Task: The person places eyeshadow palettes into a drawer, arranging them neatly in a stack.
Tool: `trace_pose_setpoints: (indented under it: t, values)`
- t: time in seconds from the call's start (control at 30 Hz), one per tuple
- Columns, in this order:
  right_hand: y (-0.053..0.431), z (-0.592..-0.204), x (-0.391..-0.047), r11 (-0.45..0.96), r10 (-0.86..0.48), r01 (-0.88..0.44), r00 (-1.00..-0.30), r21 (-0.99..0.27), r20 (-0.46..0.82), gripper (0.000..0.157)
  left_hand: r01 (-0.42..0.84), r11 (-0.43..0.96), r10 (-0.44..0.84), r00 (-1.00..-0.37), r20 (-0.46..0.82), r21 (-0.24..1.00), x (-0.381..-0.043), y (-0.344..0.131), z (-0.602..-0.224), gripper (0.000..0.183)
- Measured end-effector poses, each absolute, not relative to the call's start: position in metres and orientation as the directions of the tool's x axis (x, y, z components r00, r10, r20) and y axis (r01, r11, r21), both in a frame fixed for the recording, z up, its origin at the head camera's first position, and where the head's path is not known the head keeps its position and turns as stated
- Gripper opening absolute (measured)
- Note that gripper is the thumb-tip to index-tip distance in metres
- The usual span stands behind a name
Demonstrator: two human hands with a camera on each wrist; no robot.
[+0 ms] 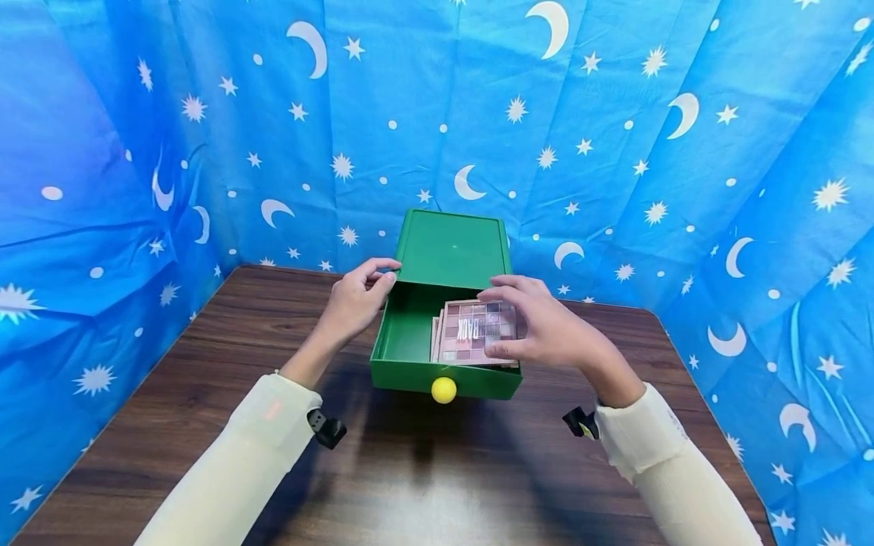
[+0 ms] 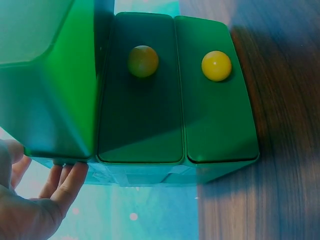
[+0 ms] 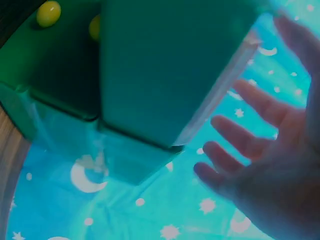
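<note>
A green drawer unit (image 1: 452, 246) has its top drawer (image 1: 410, 374) pulled out, with a yellow round knob (image 1: 444, 390) on the front. Inside, at the right, lies a small stack of eyeshadow palettes; the uppermost palette (image 1: 467, 331) shows its grid of shades and pale lettering. My left hand (image 1: 355, 299) touches the unit's left side near the front corner with fairly straight fingers. Over the palettes' right edge hovers my right hand (image 1: 546, 326). Its fingers are spread, and the right wrist view shows a gap between them and the palette edge.
Two closed lower drawers, the middle drawer (image 2: 140, 120) and the bottom drawer (image 2: 217, 125), each carry a yellow knob. The unit stands on a dark wooden table (image 1: 437, 493). A blue curtain (image 1: 410, 114) with moons and stars hangs behind and at both sides.
</note>
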State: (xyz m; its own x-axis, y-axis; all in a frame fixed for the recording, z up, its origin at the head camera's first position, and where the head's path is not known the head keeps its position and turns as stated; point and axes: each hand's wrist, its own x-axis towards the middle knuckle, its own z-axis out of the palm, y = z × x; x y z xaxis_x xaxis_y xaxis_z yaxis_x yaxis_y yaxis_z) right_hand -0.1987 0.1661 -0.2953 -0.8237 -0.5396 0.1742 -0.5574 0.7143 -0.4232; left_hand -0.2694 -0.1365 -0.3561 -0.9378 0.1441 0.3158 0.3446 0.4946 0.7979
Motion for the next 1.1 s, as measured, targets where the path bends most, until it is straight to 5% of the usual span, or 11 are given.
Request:
trace_pose_setpoints:
  t: [0.33,0.67,1.1]
  values:
    - [0.146,-0.304,-0.155,0.764,-0.340,-0.523,-0.824,-0.377,0.454,0.039,0.345,0.495,0.146,-0.938,0.315,0.798,-0.274,-0.135,-0.356,0.035]
    - [0.112,-0.352,-0.118,0.834,-0.245,-0.505,-0.701,-0.223,0.669,0.031,0.329,0.501,0.139,-0.944,0.300,0.801,-0.274,-0.132,-0.355,0.036]
    - [0.087,-0.391,-0.114,0.887,-0.186,-0.419,-0.705,-0.191,0.684,0.033,0.330,0.499,0.139,-0.943,0.302,0.801,-0.273,-0.131,-0.356,0.037]
